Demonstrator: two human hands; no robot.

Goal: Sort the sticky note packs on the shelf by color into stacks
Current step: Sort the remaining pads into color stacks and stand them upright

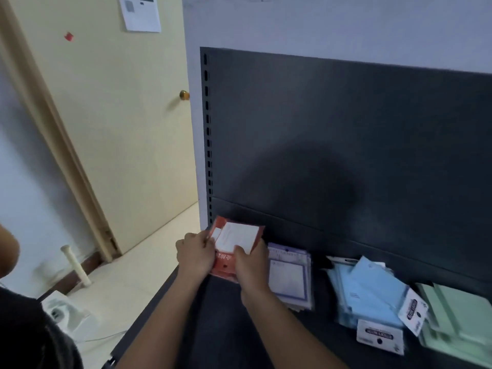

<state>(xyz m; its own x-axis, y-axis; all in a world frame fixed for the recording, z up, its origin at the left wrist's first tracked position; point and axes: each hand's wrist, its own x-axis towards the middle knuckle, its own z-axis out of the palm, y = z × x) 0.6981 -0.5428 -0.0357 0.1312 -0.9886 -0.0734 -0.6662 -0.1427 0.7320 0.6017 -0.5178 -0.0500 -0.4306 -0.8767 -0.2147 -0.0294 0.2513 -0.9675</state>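
Observation:
An orange-red sticky note pack [234, 237] with a white label is held at the far left end of the dark shelf [221, 328]. My left hand [195, 253] grips its left edge and my right hand [251, 265] grips its right lower edge. More orange-red packs [225, 266] lie under it between my hands. To the right lies a purple stack [290, 275], then a loose light-blue pile [370, 294], then a green stack [460, 320] at the frame's right edge.
The shelf's dark back panel [346, 142] rises behind the packs, with a slotted upright [208, 134] on its left. A cream door [114, 115] and tiled floor [149, 251] lie to the left, with a white device [66, 312] on the floor.

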